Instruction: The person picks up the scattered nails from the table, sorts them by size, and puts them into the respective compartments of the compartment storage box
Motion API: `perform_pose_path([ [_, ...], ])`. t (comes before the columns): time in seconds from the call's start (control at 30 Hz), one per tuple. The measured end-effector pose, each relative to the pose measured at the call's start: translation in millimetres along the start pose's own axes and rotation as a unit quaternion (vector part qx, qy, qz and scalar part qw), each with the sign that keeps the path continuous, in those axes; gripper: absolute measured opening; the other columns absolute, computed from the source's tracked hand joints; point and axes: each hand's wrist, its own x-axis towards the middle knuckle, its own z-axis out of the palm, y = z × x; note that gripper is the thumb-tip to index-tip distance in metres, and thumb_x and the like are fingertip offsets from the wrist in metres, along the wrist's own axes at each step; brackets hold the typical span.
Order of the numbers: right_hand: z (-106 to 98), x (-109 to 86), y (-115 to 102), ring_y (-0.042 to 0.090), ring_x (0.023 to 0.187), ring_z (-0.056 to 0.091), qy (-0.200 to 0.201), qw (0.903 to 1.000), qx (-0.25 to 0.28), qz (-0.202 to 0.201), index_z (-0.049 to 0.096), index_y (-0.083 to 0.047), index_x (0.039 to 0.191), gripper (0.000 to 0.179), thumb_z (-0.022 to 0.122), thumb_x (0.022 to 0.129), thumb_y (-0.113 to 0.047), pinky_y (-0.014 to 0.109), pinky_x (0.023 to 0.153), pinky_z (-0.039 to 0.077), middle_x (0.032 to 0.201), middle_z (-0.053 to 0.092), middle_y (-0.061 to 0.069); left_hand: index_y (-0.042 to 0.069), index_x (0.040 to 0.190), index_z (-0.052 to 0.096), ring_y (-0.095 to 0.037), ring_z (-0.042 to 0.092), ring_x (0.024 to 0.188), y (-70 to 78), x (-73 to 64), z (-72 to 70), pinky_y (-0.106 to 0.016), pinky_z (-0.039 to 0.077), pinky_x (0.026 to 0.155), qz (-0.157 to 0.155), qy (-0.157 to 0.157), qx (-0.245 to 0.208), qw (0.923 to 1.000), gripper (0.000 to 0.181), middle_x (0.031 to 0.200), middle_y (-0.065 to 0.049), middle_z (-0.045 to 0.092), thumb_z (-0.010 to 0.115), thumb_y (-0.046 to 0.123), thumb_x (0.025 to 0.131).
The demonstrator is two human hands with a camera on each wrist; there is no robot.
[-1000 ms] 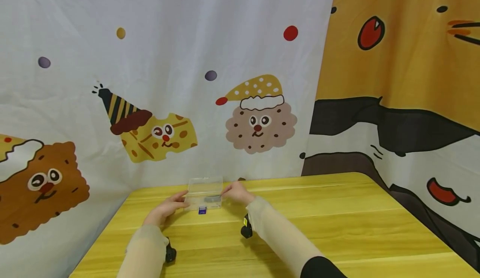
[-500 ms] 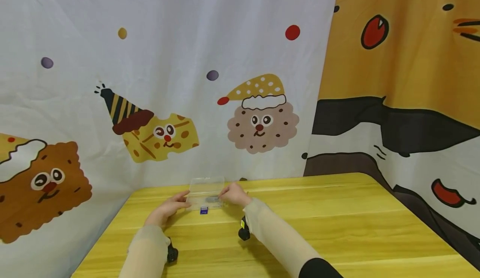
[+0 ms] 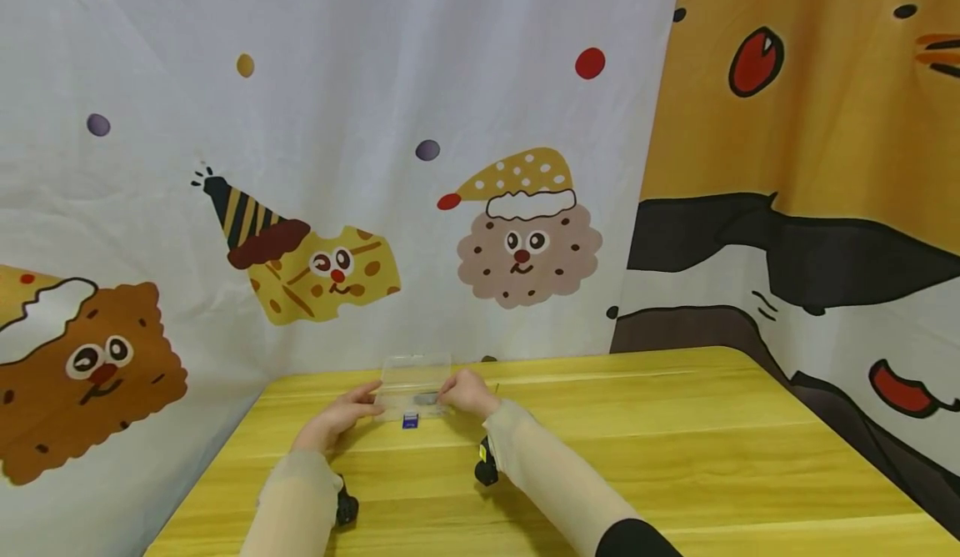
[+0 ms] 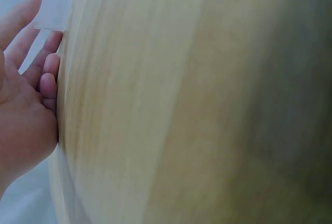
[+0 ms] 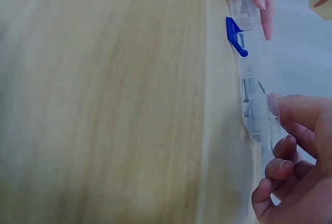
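A clear plastic compartment box [image 3: 412, 373] lies at the table's far edge, its see-through lid raised at the back. A blue latch [image 5: 235, 36] is at its front, and small screw-like metal pieces [image 5: 246, 92] show in some compartments. My left hand [image 3: 347, 413] is at the box's left end, thumb and index finger extended along it, smaller fingers bent on the table. My right hand [image 3: 468, 392] is at the right end with fingertips over a compartment; its other fingers [image 5: 280, 169] are curled. I cannot tell whether it pinches anything.
The box sits on a yellow wood-grain table [image 3: 600, 440]. Directly behind the table hangs a white curtain [image 3: 337, 82] printed with cartoon snacks. Each wrist wears a small black camera [image 3: 487, 465].
The head view has shifted slightly, so everything sits a little further right. My right hand has come in closer over the box's right end; the left hand stays at the left end.
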Motion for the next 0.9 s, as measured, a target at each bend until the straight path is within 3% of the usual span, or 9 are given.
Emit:
perform_pose_path([
  [0.23, -3, -0.3, 2, 0.009, 0.056, 0.048, -0.002, 0.9998, 0.014, -0.012, 0.078, -0.005, 0.082, 0.007, 0.072, 0.084, -0.009, 0.023, 0.053, 0.041, 0.084, 0.071, -0.002, 0.006, 0.153, 0.028, -0.047, 0.024, 0.138, 0.0, 0.2, 0.1, -0.063, 0.018, 0.109, 0.004, 0.002, 0.003, 1.0000, 0.070, 0.149, -0.032, 0.028, 0.064, 0.018, 0.094],
  [0.5, -15, -7.8, 1, 0.013, 0.073, 0.058, -0.001, 1.0000, 0.001, -0.010, 0.079, -0.005, 0.090, 0.011, 0.072, 0.085, -0.012, 0.029, 0.063, 0.048, 0.091, 0.072, 0.003, 0.007, 0.152, 0.031, -0.047, 0.026, 0.137, -3.6, 0.0, -0.9, -0.063, 0.020, 0.109, -0.002, 0.004, 0.003, 1.0000, 0.071, 0.149, -0.031, 0.030, 0.067, 0.021, 0.093],
  [0.67, -31, -7.1, 9, 0.017, 0.075, 0.062, 0.007, 0.9995, 0.021, -0.021, 0.077, 0.001, 0.094, 0.013, 0.069, 0.086, -0.007, 0.031, 0.066, 0.052, 0.093, 0.072, 0.008, 0.007, 0.152, 0.031, -0.048, 0.025, 0.137, -5.8, 2.6, -1.7, -0.064, 0.020, 0.108, 0.004, 0.000, 0.005, 1.0000, 0.072, 0.148, -0.032, 0.029, 0.067, 0.022, 0.093],
  [0.9, -51, -4.1, 24, 0.026, 0.093, 0.065, 0.014, 0.9991, 0.022, -0.032, 0.074, 0.006, 0.098, 0.017, 0.067, 0.088, -0.006, 0.038, 0.082, 0.054, 0.099, 0.071, 0.011, 0.008, 0.153, 0.029, -0.048, 0.023, 0.138, -3.5, 0.5, -0.6, -0.065, 0.018, 0.108, 0.003, -0.003, 0.005, 1.0000, 0.071, 0.150, -0.032, 0.027, 0.065, 0.021, 0.094],
])
